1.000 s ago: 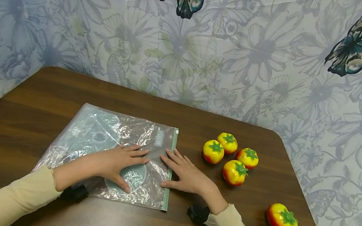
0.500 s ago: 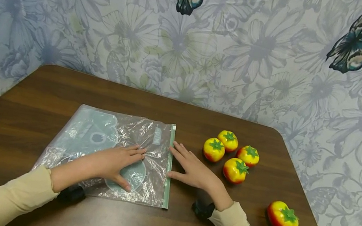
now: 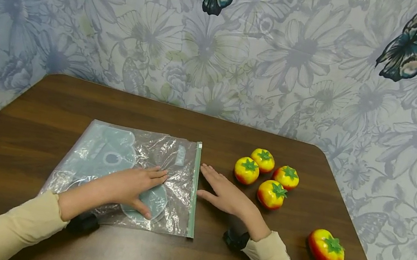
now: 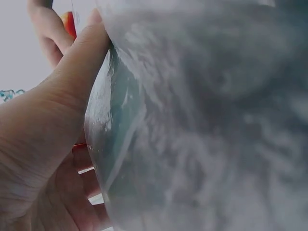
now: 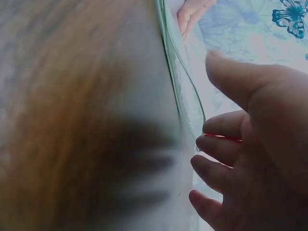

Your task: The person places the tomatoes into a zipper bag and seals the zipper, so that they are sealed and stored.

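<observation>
A large clear plastic zip bag (image 3: 155, 151) with pale blue printed shapes lies flat on the brown table. Its green zip strip (image 3: 194, 201) runs down the right edge. My left hand (image 3: 128, 186) rests on the bag with fingers spread; in the left wrist view the film (image 4: 192, 144) fills most of the picture beside the thumb. Just right of the strip, my right hand (image 3: 228, 196) is held with fingers extended and nothing in its grasp. The right wrist view shows two green edges (image 5: 173, 77) parted in a narrow loop, fingertips right beside it.
Several shiny yellow-and-red tomato-like fruits (image 3: 246, 170) with green leafy tops are grouped right of the bag. Another such fruit (image 3: 326, 248) sits apart, nearer the table's right edge. A wall covering (image 3: 297, 71) with flowers and butterflies stands behind the table (image 3: 51, 103).
My right hand has drawn back rightward from on the bag to just outside the green strip. The left hand has stayed nearly in place on the bag.
</observation>
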Demonstrator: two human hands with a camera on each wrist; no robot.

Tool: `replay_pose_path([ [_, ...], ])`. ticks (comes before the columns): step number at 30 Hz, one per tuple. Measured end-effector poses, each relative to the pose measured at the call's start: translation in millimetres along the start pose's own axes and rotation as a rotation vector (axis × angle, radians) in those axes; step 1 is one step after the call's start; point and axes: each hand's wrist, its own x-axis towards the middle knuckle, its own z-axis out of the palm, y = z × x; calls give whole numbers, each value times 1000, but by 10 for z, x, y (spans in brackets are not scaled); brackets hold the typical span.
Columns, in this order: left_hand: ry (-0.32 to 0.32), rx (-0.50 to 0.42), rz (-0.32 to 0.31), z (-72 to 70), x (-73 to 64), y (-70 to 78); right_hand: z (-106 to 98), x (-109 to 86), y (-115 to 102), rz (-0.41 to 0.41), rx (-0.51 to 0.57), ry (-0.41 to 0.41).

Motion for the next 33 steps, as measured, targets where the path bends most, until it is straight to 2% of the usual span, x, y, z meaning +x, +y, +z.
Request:
replay_pose_path([
  [8,-4,0,0,-19,-6,1,-4,95,-7,-36,32,38],
  [16,-8,-16,-12,-23,-3,13,8,323,34,-45,53,207],
  [27,-12,-34,-24,-18,-24,18,41,622,108,94,222,401],
  [33,1,-43,-28,-20,-43,15,45,700,52,159,280,449],
])
